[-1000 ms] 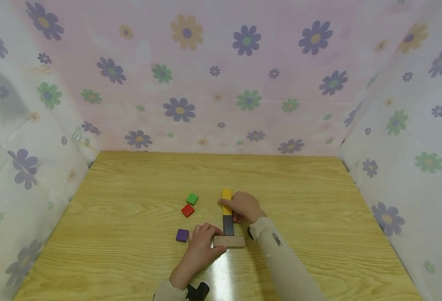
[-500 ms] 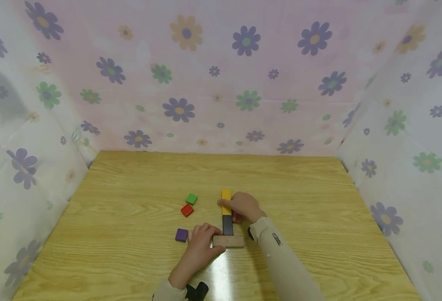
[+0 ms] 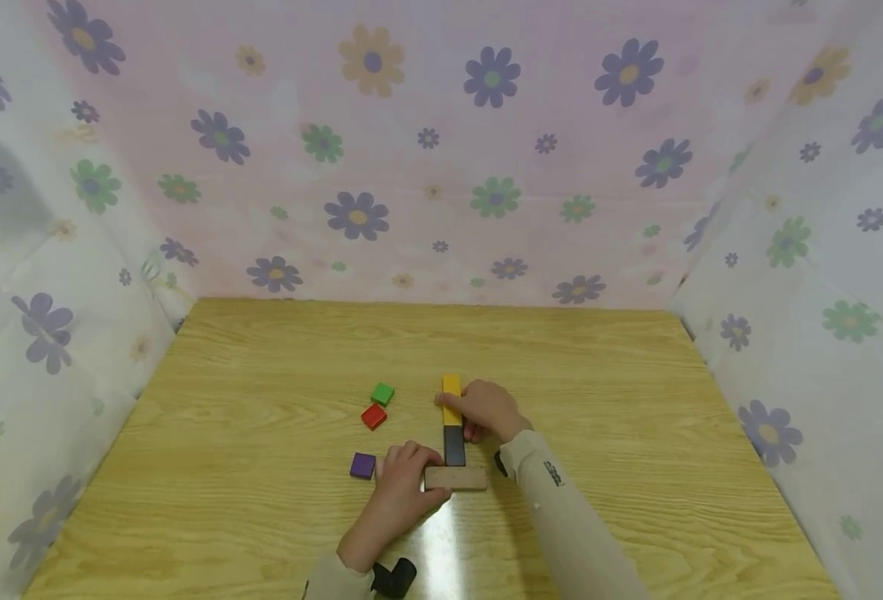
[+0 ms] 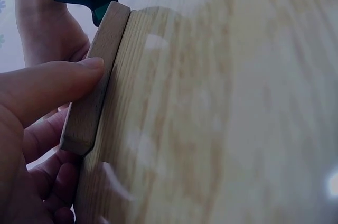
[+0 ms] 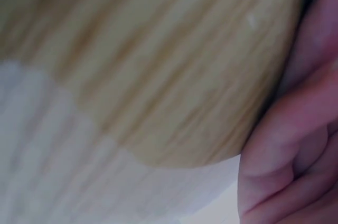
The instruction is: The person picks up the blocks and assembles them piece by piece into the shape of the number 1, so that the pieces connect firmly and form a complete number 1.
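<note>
A plain wooden block (image 3: 464,478) lies crosswise on the table. My left hand (image 3: 399,487) holds its left end, thumb on the near long side and fingers at the far side; the left wrist view shows the thumb pressed against the wooden block (image 4: 97,84). Beyond its middle, a black block (image 3: 454,446) lies lengthwise, and a yellow block (image 3: 452,383) continues that line away from me. My right hand (image 3: 489,408) grips the yellow block, the thumb laid across to its left side and the other fingers on the right. Curled fingers (image 5: 280,150) fill the right edge of the right wrist view.
To the left lie a green square block (image 3: 383,394), a red square block (image 3: 373,416) and a purple square block (image 3: 362,466); the purple one is close beside my left hand. Flowered cloth (image 3: 441,167) walls the wooden table (image 3: 261,350) at the back and sides.
</note>
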A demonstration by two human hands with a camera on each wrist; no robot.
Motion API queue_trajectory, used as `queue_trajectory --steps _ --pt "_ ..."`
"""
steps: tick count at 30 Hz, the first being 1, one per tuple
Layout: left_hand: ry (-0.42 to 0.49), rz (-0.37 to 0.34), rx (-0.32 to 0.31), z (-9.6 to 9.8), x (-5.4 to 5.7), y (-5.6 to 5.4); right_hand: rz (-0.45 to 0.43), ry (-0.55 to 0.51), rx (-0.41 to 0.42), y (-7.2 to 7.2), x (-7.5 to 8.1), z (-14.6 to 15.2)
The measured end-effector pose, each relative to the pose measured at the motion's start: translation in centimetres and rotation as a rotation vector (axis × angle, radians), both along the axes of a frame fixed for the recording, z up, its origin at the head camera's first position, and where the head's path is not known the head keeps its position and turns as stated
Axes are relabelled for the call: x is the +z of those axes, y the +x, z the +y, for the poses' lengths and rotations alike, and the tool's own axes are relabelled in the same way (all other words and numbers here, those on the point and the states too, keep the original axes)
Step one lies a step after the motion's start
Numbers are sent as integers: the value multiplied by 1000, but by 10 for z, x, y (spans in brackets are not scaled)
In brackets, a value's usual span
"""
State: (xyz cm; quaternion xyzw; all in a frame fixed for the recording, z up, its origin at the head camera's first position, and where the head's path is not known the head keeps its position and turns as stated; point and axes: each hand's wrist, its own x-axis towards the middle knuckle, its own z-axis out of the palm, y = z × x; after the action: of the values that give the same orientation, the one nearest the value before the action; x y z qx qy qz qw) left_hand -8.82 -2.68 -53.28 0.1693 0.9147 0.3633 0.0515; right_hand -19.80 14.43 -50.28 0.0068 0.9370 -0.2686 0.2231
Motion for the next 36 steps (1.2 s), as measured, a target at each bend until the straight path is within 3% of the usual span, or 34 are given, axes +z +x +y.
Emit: queue_trajectory --steps 17,30,36 --pt "-6 -13 -12 -2 4 1 5 -33 12 2 4 1" --pt "-9 2 -2 -1 1 2 -58 -278 -40 6 -2 15" --pt "-17 13 -2 -1 3 1 -73 -440 -93 15 -2 20"
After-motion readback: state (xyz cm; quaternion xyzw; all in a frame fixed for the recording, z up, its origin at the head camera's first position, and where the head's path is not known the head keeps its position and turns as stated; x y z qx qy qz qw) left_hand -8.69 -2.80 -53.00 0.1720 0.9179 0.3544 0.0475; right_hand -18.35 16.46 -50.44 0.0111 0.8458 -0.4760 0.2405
